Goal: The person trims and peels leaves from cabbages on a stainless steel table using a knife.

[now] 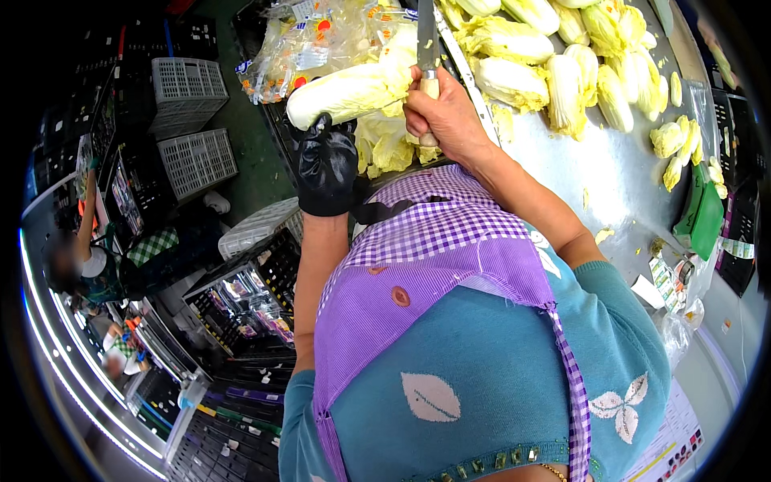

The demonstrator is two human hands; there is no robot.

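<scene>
My left hand (328, 159), in a black glove, grips a napa cabbage (343, 95) by its pale base end. The cabbage lies sideways, its leafy yellow end towards my bare right hand (437, 111). That hand is closed around the wooden handle of a knife (428, 42), whose blade points away from me and runs past the upper edge of the picture. My right fingers are close to the leafy end; whether they touch it I cannot tell. Below the cabbage lie loose yellow cabbage leaves (385, 143).
Several napa cabbages (512, 81) lie on a metal table (542, 175) to the right. Printed plastic bags (313, 45) are heaped at the upper left. A green plastic object (699, 211) stands near the table's right edge. Grey crates (196, 159) and a person (96, 265) are at left.
</scene>
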